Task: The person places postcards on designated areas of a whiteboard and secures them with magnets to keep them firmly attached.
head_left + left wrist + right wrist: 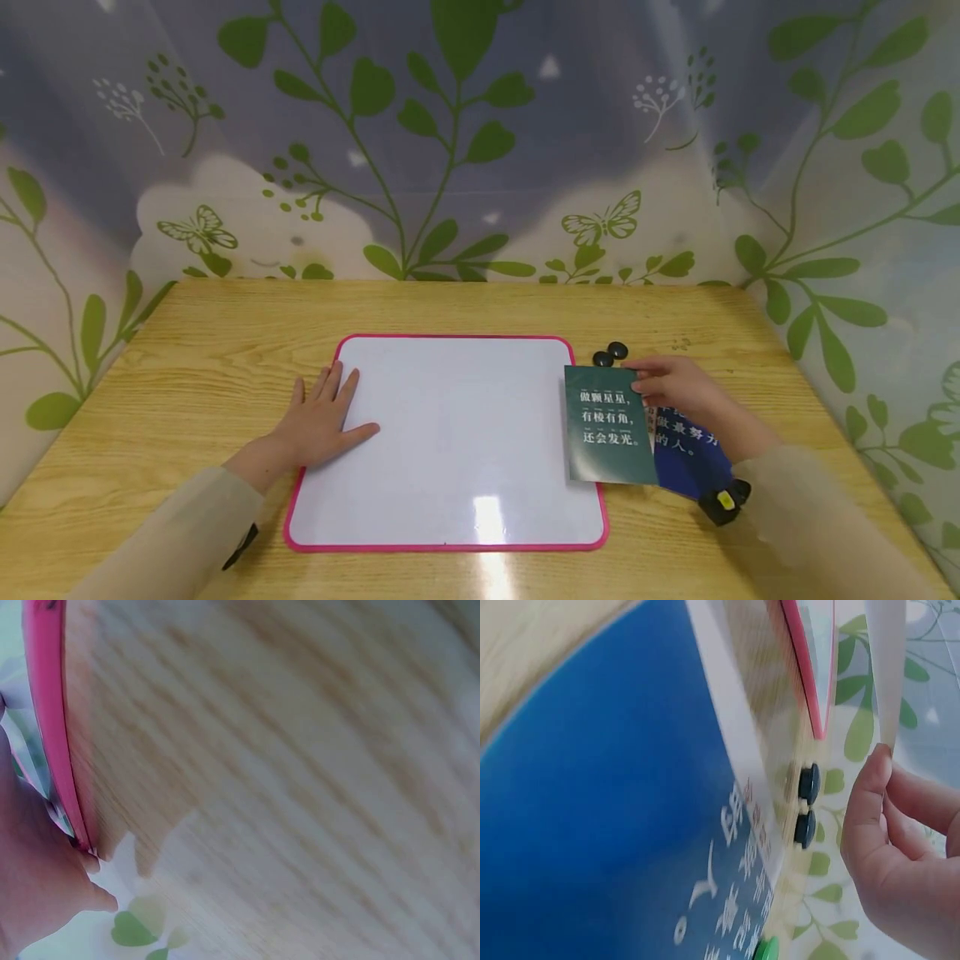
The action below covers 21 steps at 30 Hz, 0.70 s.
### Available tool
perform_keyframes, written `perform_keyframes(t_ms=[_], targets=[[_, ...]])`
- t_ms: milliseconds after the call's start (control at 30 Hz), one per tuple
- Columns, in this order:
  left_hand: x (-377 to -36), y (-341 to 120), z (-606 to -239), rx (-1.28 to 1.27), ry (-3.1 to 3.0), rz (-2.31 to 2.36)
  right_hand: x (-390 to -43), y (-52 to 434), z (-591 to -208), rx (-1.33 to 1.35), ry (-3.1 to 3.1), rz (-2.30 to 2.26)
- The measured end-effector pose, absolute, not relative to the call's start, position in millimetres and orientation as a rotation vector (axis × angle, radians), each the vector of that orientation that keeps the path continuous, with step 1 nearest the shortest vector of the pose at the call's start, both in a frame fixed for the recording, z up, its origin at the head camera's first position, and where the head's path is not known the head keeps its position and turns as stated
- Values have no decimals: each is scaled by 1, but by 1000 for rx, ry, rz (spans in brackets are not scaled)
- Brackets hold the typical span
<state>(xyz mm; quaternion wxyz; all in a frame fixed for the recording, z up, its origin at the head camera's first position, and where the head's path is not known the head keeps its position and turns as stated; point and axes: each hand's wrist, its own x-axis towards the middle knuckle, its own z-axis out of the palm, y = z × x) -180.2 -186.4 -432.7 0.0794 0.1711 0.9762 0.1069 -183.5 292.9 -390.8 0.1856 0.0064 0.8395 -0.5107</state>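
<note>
A light wooden table (187, 350) carries a pink-framed white magnetic board (450, 442) at its middle; a dark green card with white lettering (609, 423) overlaps the board's right edge, lying partly over a blue card with white lettering (693, 454) just right of the board; the left hand (324, 417) lies flat on the board's left edge, fingers straight and spread; the right hand (675, 387) pinches the green card's upper right corner between thumb and fingers; two small black round magnets (610, 354) sit just off the board's upper right corner.

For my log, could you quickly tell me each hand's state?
Left hand: open, flat on the whiteboard.
Right hand: pinching the green card.
</note>
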Motion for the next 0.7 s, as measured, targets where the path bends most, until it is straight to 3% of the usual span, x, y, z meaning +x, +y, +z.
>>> perform_keyframes(t_ms=[700], targets=[[-180, -187, -435, 514, 2923, 333, -196, 235, -402, 119, 2454, -1372]])
